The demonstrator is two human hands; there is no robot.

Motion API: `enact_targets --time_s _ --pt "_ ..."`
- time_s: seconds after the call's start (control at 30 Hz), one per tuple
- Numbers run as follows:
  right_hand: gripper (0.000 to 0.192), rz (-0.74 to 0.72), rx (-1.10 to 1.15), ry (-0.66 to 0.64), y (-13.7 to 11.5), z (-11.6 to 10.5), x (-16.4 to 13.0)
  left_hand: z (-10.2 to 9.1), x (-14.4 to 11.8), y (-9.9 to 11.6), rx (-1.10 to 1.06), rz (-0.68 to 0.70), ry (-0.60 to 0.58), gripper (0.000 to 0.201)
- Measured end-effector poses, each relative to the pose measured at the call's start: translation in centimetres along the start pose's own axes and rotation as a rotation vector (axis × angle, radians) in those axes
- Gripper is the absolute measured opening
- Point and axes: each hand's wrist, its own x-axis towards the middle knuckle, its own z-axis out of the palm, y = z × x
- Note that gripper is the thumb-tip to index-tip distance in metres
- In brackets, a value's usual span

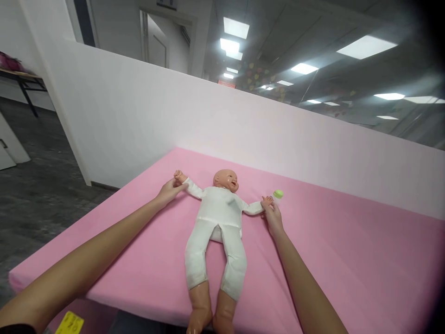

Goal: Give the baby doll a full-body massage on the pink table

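Observation:
A baby doll (pixel 219 208) with a white cloth body lies on its back on a pink-covered table (pixel 313 260), arms spread and feet toward me. My left hand (pixel 170 191) is closed around the doll's forearm near the wrist, on the left side of the view. On the other side, my right hand (pixel 273 215) grips the doll's other arm at the hand. Just beyond those fingers stands a small clear bottle with a light green cap (pixel 278 194), partly hidden by my hand.
A white partition wall (pixel 243 120) runs along the table's far edge. A yellow label (pixel 70 322) shows at the lower left, below the table edge. Farther left are a dark floor (pixel 45 153) and a small table (pixel 24 76) bearing a pink item.

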Motion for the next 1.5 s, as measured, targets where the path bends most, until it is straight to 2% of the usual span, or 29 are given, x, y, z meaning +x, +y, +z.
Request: enact_targets --time_s 0.2,0.33,0.53,0.6,0.73,0.87,0.93,1.03,1.1,1.3,1.5 --pt "0.067 -0.016 0.013 -0.044 -0.2 0.1 -0.4 -0.8 -0.7 1.5 0.233 -0.063 0.048 0.045" --pt "0.067 -0.023 0.004 -0.036 -0.3 0.2 -0.5 -1.7 -1.2 2.3 0.407 -0.037 -0.023 0.041" --pt "0.068 -0.017 0.014 -0.043 -0.4 0.5 -0.6 -2.0 -2.4 3.6 0.602 0.108 -0.168 0.034" --pt "0.069 -0.021 0.011 -0.056 -0.5 0.5 -0.6 -1.7 -3.2 4.6 0.562 0.193 -0.288 0.03" --pt "0.071 -0.04 0.007 -0.055 -0.4 0.7 -0.5 -1.4 -6.0 7.4 0.447 0.366 -0.704 0.023" --pt "0.07 -0.058 0.023 -0.057 -0.3 0.8 -0.3 -2.4 -9.9 10.0 0.502 0.481 -0.986 0.021" --pt "0.068 -0.063 0.016 -0.059 -0.3 0.9 -0.3 -2.9 -11.8 10.6 0.544 0.575 -1.072 0.032" --pt "0.062 -0.068 0.01 -0.058 -0.2 0.8 -0.4 -2.8 -14.1 10.5 0.566 0.721 -1.063 0.051" --pt "0.058 -0.074 0.021 -0.058 -0.2 0.8 -0.4 -2.1 -15.1 10.1 0.605 0.79 -1.042 0.056" --pt "0.058 -0.071 0.01 -0.055 -0.3 0.9 -0.6 0.2 -16.1 9.3 0.627 1.028 -0.888 0.035" --pt "0.06 -0.09 0.009 -0.064 -0.3 0.8 -0.6 1.5 -16.6 9.1 0.588 1.21 -0.841 0.034"
